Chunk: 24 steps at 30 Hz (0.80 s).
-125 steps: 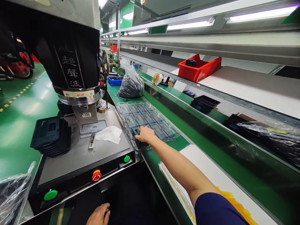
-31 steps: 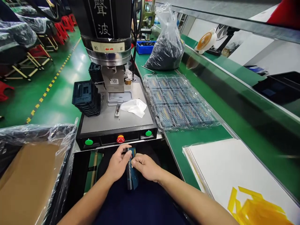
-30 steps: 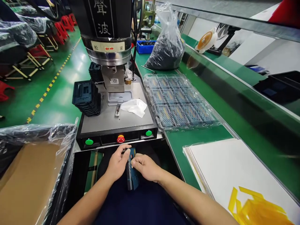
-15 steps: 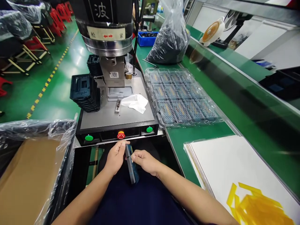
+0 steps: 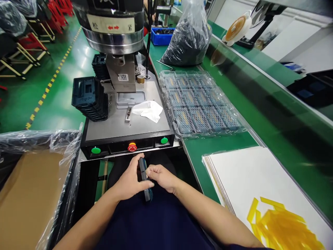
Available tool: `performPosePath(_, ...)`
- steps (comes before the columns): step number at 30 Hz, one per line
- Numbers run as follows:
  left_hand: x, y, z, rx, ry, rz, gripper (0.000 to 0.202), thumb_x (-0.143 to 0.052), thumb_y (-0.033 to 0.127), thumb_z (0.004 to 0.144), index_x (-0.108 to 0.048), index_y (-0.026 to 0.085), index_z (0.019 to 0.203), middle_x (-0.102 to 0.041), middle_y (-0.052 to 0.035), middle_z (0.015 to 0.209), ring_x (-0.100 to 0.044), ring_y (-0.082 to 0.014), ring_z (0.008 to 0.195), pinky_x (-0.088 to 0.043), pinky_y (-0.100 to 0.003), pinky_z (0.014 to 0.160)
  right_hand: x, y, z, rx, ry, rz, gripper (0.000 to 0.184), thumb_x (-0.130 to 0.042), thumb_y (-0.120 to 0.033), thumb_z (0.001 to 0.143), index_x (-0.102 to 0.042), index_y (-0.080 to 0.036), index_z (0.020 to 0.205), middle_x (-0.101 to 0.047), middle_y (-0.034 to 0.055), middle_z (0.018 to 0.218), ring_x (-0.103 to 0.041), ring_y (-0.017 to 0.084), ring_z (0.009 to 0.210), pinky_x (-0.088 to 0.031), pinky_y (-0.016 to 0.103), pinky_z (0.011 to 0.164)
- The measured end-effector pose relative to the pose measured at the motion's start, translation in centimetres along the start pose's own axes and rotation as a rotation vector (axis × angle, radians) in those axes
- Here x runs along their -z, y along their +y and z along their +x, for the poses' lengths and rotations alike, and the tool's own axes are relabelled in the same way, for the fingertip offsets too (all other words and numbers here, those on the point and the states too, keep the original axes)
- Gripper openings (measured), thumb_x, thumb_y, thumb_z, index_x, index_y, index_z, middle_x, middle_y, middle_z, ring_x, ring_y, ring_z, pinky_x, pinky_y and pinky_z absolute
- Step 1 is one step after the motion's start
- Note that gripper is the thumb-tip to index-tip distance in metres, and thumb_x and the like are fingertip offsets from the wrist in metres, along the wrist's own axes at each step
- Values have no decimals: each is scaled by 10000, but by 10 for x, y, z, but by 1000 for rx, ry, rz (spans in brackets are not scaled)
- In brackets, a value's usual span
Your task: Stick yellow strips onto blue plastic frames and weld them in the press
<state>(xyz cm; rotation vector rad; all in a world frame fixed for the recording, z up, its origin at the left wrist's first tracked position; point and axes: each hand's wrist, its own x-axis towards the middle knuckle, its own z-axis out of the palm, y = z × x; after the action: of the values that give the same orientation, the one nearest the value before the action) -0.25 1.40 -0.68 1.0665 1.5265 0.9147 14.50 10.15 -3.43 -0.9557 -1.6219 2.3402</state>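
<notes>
A thin, dark plastic frame-like part [image 5: 147, 196] is held on edge in front of my body, below the front of the press. My left hand [image 5: 130, 180] grips it from the left, with fingertips at its top end and the thumb stretched across its lower half. On the other side, my right hand [image 5: 162, 177] pinches the part's right face between thumb and curled fingers. Its broad face is mostly turned away from view. Straight ahead, the press base [image 5: 122, 130] carries a stack of black plastic frames [image 5: 90, 99] and a grey recessed fixture [image 5: 130, 98] under the press head.
A white cloth [image 5: 149, 110] and small metal piece [image 5: 128, 114] lie on the base; buttons and a red emergency stop [image 5: 132, 147] line its front. Right are a clear tray [image 5: 205, 102], white sheets [image 5: 239, 173] and yellow strips [image 5: 283, 225]. A plastic-lined carton [image 5: 33, 194] stands left.
My left thumb has moved from the part's top end down across its lower half, with the hand opening wider around it. My right hand keeps its pinch. The camera view has shifted slightly.
</notes>
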Motion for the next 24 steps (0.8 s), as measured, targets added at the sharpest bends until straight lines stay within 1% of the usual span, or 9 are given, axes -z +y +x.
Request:
performPosePath(2, 2, 1, -5, -18, -62, 98, 1171, -800, 399, 532, -56, 309, 1432, -226, -141, 1478, -420, -300, 1243, -372, -493, 1028, 0, -1, -1, 15, -19, 0, 455, -627, -583, 724, -556, -142, 636, -486, -15, 704, -423, 107, 661, -346, 256, 671)
performPosePath(4, 4, 1, -7, -32, -122, 189, 1320, -822, 451, 471, 71, 307, 1432, -68, -140, 1526, -264, -331, 1346, -290, -524, 1079, 1, -1, -1, 18, -24, 0, 451, -628, -581, 725, -565, -142, 642, -489, -14, 705, -424, 109, 664, -348, 260, 681)
performPosePath(6, 5, 0, -8, -46, -155, 258, 1378, -819, 502, 443, 120, 285, 1428, 15, -143, 1535, -143, -342, 1389, -232, -543, 1102, 1, -1, -1, 19, -20, -2, 454, -626, -587, 723, -559, -145, 637, -481, -19, 684, -414, 107, 656, -344, 259, 677)
performPosePath(8, 5, -1, -9, -58, -159, 281, 1388, -816, 520, 436, 119, 271, 1432, 49, -148, 1535, -96, -355, 1397, -208, -558, 1105, 1, -1, -1, 20, -19, -7, 455, -625, -589, 722, -556, -147, 637, -478, -21, 676, -405, 106, 650, -340, 258, 672)
performPosePath(12, 2, -5, -7, -70, -114, 176, 1259, -804, 453, 511, 24, 292, 1445, -40, -138, 1537, -188, -360, 1375, -251, -564, 1089, 0, -3, -2, 24, -17, -4, 448, -618, -581, 732, -538, -152, 634, -473, -23, 671, -404, 106, 649, -338, 251, 661)
performPosePath(16, 0, -6, -1, -37, -4, -52, 815, -621, 385, 759, -155, 283, 1420, -284, -129, 1465, -496, -249, 1176, -414, -460, 1005, 0, -3, -3, 42, -3, -86, 484, -588, -612, 742, -530, -149, 615, -429, -31, 668, -365, 92, 613, -317, 234, 602)
performPosePath(19, 2, -5, 5, -29, 60, -55, 502, -490, 384, 841, -373, 240, 1307, -438, -116, 1352, -591, -189, 970, -488, -398, 899, 0, -2, -3, 48, -9, -133, 498, -564, -633, 751, -559, -148, 641, -432, -30, 683, -350, 84, 594, -319, 231, 586)
performPosePath(21, 3, -4, 7, -37, 93, -7, 428, -468, 386, 850, -437, 231, 1247, -480, -103, 1308, -591, -184, 948, -488, -386, 888, 0, -1, -2, 49, -14, -144, 500, -550, -637, 760, -568, -149, 655, -439, -27, 690, -357, 85, 595, -330, 233, 593)
performPosePath(24, 4, -4, 5, -34, 78, -41, 462, -498, 379, 835, -413, 233, 1265, -477, -106, 1301, -588, -183, 959, -481, -392, 902, -1, -1, -2, 41, -7, -134, 492, -559, -632, 754, -557, -151, 649, -431, -29, 682, -360, 88, 599, -333, 233, 594)
